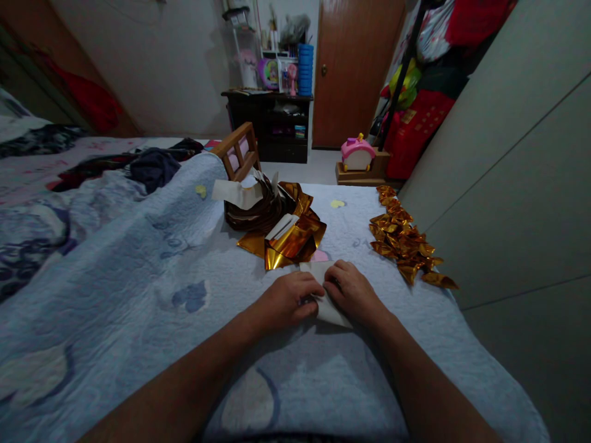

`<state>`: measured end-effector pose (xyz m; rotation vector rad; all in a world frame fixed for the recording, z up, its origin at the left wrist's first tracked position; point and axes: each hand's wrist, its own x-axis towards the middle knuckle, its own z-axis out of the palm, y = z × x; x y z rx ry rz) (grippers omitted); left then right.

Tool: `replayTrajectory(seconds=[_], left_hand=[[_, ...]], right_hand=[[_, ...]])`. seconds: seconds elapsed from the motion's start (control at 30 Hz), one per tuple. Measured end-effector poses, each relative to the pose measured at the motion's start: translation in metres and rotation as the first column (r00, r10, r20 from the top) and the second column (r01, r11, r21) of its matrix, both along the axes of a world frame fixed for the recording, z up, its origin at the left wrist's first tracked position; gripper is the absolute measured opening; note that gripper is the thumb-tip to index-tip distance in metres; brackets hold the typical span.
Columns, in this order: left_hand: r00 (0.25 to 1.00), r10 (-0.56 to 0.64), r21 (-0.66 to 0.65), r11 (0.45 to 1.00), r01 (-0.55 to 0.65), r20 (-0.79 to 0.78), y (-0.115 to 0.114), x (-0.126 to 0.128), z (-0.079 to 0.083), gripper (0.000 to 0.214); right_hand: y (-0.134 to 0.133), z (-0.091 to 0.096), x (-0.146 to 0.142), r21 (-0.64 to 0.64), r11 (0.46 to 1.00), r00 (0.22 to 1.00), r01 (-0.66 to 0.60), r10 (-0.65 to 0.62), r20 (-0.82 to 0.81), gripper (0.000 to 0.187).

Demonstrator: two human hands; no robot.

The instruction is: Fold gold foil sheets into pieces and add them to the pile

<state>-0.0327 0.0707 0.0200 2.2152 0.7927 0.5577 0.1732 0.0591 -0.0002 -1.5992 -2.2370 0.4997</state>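
A pale sheet of paper (333,312) lies on the light blue bedspread (221,332) between my two hands. My left hand (295,296) has its thumb and fingers closed on the sheet's left side. From the other side, my right hand (353,288) grips the same sheet with bent fingers, close to the left fingertips. Just beyond the hands sits a loose stack of gold foil paper (295,240), its sheets curled and some showing pale backs. To the right, a heap of folded gold foil pieces (404,237) runs along the bed's edge.
A wooden bed rail (237,151) stands beyond the stack. Clothes (154,167) and bedding lie at the left. A pale cabinet (521,184) rises close on the right. Farther off are a dark shelf unit (270,126), a brown door (355,74) and a pink toy (357,154).
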Motion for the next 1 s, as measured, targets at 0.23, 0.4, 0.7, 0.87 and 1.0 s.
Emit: replayTrajectory(seconds=[0.23,0.4,0.7,0.87,1.0], left_hand=[[1.0,0.017,0.048,0.999,-0.017,-0.001,-0.002,0.004,-0.004,0.017],[0.995,0.085,-0.087,0.992,-0.09,-0.057,-0.001,0.0,-0.005,0.013],[0.987,0.153,-0.228,0.96,-0.161,-0.051,0.003,-0.001,-0.003,0.01],[0.982,0.185,-0.265,0.946,-0.186,-0.028,0.006,-0.001,-0.007,0.007],[0.97,0.236,-0.22,0.945,-0.242,-0.053,0.008,0.0,-0.008,0.009]], right_hand=[[0.001,0.003,0.001,0.001,1.0,0.999,-0.025,0.025,-0.044,0.018],[-0.003,0.013,0.004,-0.034,0.997,0.965,-0.065,0.054,-0.256,0.021],[-0.006,0.027,0.007,-0.288,0.921,0.878,-0.261,0.103,-0.467,0.023],[-0.003,0.016,0.007,-0.29,0.953,0.895,-0.087,-0.053,-0.442,0.009],[0.0,0.008,0.006,-0.249,0.969,0.892,-0.012,-0.102,-0.441,0.011]])
